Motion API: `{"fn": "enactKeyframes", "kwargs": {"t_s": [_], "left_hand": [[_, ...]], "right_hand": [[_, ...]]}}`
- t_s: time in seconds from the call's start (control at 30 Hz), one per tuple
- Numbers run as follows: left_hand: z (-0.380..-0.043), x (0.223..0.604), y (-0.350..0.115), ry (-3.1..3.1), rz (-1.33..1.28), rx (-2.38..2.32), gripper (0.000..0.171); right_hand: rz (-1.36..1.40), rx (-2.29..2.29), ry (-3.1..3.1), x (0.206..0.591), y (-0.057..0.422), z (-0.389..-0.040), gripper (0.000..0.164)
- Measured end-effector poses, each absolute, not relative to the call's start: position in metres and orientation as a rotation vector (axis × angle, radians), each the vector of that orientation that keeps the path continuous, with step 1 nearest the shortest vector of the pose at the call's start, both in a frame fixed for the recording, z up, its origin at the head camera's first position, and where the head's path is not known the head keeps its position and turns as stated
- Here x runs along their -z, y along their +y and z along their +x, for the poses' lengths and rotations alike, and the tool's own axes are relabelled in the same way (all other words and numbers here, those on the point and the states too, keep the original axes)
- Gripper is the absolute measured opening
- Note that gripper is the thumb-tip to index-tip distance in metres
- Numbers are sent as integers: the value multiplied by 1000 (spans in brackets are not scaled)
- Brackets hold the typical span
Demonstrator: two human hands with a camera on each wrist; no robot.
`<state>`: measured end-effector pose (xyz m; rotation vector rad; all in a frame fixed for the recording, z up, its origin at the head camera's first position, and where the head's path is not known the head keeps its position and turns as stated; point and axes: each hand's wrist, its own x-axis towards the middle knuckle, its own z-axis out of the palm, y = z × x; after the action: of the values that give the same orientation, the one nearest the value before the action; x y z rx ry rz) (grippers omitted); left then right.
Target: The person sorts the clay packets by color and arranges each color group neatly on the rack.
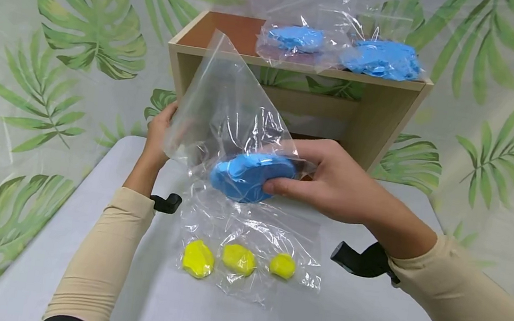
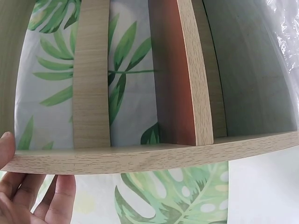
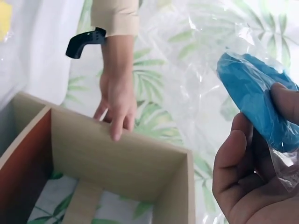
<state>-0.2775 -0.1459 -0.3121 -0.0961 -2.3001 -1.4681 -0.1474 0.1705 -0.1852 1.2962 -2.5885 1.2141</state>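
Blue lump [image 1: 245,180] inside a clear bag [image 1: 219,91] is held in the air over the table [image 1: 363,313], pinched by the right hand [image 1: 331,183]: thumb on the near face, the other fingers curled behind it. The left hand [image 1: 158,135], beyond and left of these fingers, grips the side of a wooden shelf unit [image 1: 377,122], thumb inside the panel edge and fingers outside. The step in hand looks like carrying the bagged lump while steadying the unit; the next move probably calls for a firm pinch and for minding the loose plastic, which rises up and left of the right fingers in front of the unit's top edge.

Below those fingers, nearer the person, three yellow lumps [image 1: 239,259] lie in clear bags; whether the plastics touch is hard to tell. Above and beyond, two bagged blue pieces [image 1: 296,38] [image 1: 385,59] rest on the unit's top, with brown surface to their left. The likeliest room for moving is toward the person and rightward, over the table.
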Motion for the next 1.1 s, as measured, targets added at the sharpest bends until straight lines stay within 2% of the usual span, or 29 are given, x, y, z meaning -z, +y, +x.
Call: {"fn": "enactKeyframes", "kwargs": {"t_s": [0.27,0.5,0.87,1.1], "left_hand": [[-277,313,-143,-2278,-110,1477,33],[-284,317,-149,-2345,-88,1399,37],[-285,318,-151,-2350,-115,1545,48],[-287,318,-149,-2352,-94,1539,44]], "right_hand": [[1290,-1242,-2549,164,146,-165,41],[1184,-1309,-2543,142,132,-183,40],[1012,-1501,-2506,113,114,-210,37],[921,-1638,-2350,92,109,-241,53]]}}
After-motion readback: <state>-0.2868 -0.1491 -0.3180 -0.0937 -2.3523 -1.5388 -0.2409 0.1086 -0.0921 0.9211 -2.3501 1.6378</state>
